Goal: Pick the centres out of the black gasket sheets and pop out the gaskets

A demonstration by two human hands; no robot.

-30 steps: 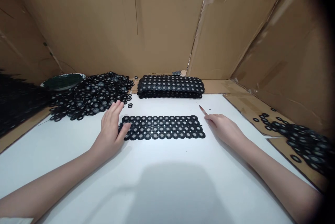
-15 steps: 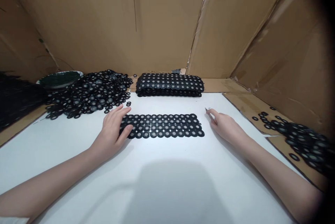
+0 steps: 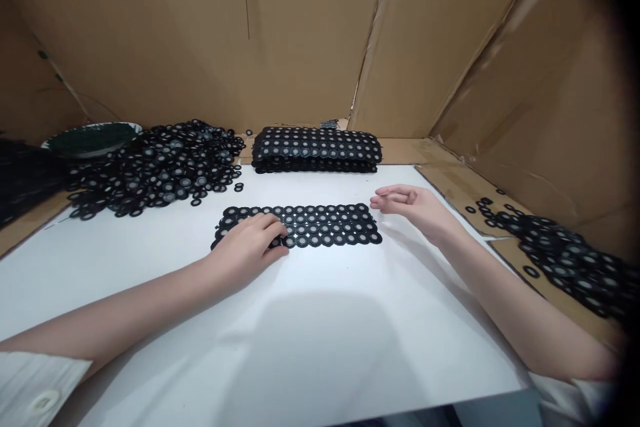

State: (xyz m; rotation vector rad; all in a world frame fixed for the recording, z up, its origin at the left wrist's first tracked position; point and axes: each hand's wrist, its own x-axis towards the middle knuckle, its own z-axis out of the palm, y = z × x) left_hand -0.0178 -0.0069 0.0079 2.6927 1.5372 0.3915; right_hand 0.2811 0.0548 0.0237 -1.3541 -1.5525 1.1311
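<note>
A flat panel of black rings with grey centres, joined in four... several rows [image 3: 325, 228], lies on the white table. Over its left part rests my left hand [image 3: 255, 235], palm down, fingers slightly bent and apart on the rings. My right hand [image 3: 403, 204] hovers just off the panel's upper right corner. Its thumb and fingertips are pressed close together, and anything between them is too small to make out.
Behind the panel stands a folded stack of joined rings [image 3: 317, 147]. Loose black rings [image 3: 175, 170] are heaped at the left beside a round dish [image 3: 95, 140]. More loose rings [image 3: 570, 257] lie on cardboard at the right. Cardboard walls [image 3: 310, 34] enclose the table [image 3: 300, 354].
My left hand has slid right from the panel's left end onto its rings. My right hand has lifted and turned near the right corner. The view has shifted slightly.
</note>
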